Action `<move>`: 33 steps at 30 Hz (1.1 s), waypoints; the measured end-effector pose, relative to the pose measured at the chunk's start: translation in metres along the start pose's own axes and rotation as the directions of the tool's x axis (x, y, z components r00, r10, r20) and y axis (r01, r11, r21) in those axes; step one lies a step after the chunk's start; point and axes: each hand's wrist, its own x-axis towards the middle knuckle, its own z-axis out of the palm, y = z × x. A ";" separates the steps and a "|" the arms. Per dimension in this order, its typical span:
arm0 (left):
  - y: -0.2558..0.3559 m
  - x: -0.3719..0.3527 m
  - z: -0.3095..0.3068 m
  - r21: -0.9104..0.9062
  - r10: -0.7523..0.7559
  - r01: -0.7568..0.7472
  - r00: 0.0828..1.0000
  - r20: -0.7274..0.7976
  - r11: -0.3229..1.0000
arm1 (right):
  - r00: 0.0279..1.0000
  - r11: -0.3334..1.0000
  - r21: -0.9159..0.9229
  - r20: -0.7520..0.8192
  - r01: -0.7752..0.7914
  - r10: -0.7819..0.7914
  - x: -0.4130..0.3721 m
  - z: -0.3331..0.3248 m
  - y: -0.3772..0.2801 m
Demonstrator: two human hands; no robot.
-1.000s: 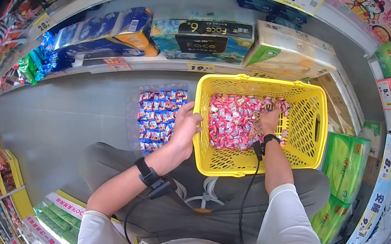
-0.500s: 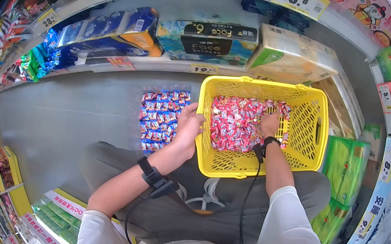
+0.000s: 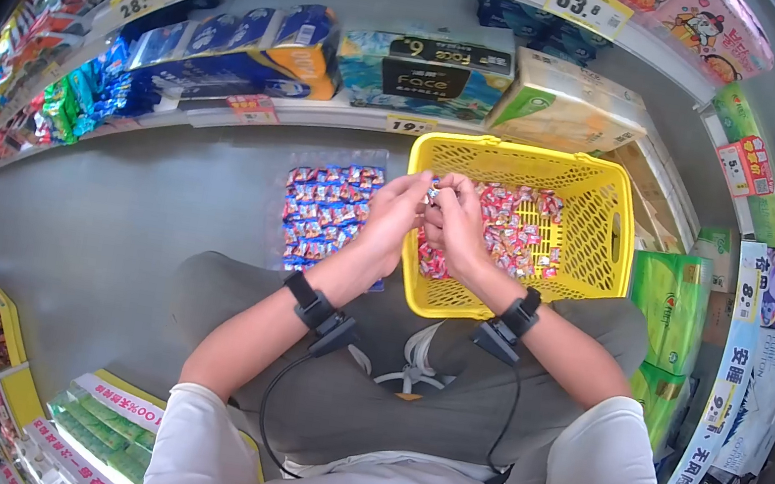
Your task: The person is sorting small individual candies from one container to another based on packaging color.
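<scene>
My left hand (image 3: 396,211) and my right hand (image 3: 457,222) meet over the left rim of a yellow shopping basket (image 3: 620,212). Their fingertips pinch a small wrapped candy (image 3: 432,195), mostly covered by the fingers. Beneath and beyond the right hand, a layer of pink-and-white wrapped candies (image 3: 506,240) covers much of the basket's bottom. Left of the basket, a clear shallow tray (image 3: 276,225) lies on the floor, holding rows of blue-and-red wrapped candies (image 3: 324,208); my left forearm passes close to its right side.
Packs of tissue (image 3: 423,72) line the low shelf (image 3: 316,116) ahead. Green tissue packs (image 3: 666,309) stand right of the basket, beside shelving with price labels (image 3: 730,353). Grey floor (image 3: 121,212) stretches to the left. Cables hang from both wrist straps (image 3: 310,303).
My right hand has come out of the basket and moved left to meet my left hand. The left hand has left the basket's rim, and both now pinch a candy. The view has shifted slightly.
</scene>
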 end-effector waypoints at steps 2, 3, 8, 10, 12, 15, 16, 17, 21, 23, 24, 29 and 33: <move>-0.002 0.004 -0.015 -0.075 -0.084 0.119 0.928 0.363 0.990 | 0.998 0.999 0.031 0.056 0.030 -0.032 -0.009 0.012 0.002; 0.003 -0.004 -0.012 -0.094 -0.067 0.103 0.943 0.327 0.990 | 0.997 0.998 0.028 0.063 0.049 -0.051 -0.012 0.016 0.001; 0.007 -0.013 -0.046 -0.154 -0.020 0.072 0.949 0.313 0.986 | 1.000 1.000 -0.020 -0.008 -0.012 0.012 -0.020 0.035 0.005; 0.010 -0.014 -0.059 -0.193 -0.068 0.105 0.979 0.190 0.976 | 0.990 0.992 -0.022 -0.076 -0.123 0.121 -0.019 0.039 0.002; 0.003 -0.009 -0.070 -0.142 -0.109 0.145 0.966 0.234 0.979 | 0.988 0.989 -0.013 -0.055 -0.147 0.146 -0.011 0.031 0.012; -0.003 -0.011 -0.070 -0.229 -0.161 0.202 0.969 0.186 0.952 | 0.980 0.973 -0.120 -0.014 -0.199 0.199 -0.009 0.029 0.019; -0.003 -0.010 -0.069 -0.232 -0.158 0.198 0.971 0.177 0.952 | 0.976 0.964 -0.149 -0.013 -0.218 0.219 -0.010 0.030 0.020; -0.004 -0.009 -0.068 -0.240 -0.174 0.204 0.975 0.139 0.949 | 0.972 0.964 -0.125 -0.032 -0.236 0.234 -0.012 0.031 0.019; -0.011 0.000 -0.067 -0.266 -0.168 0.184 0.982 0.081 0.946 | 0.966 0.947 -0.191 -0.074 -0.259 0.249 -0.014 0.025 0.031; -0.015 0.003 -0.065 -0.262 -0.151 0.160 0.987 0.054 0.952 | 0.974 0.956 -0.198 -0.110 -0.218 0.199 -0.010 0.019 0.037; -0.016 0.000 -0.064 -0.258 -0.155 0.162 0.987 0.047 0.952 | 0.978 0.963 -0.209 -0.152 -0.173 0.143 -0.010 0.017 0.040; -0.019 -0.005 -0.061 -0.192 -0.172 0.178 0.984 0.050 0.965 | 0.974 0.978 -0.148 -0.195 -0.146 0.116 -0.003 0.008 0.040; -0.031 -0.004 -0.064 -0.141 -0.161 0.171 0.983 0.084 0.975 | 0.968 0.990 -0.107 -0.240 -0.096 0.068 0.000 0.007 0.041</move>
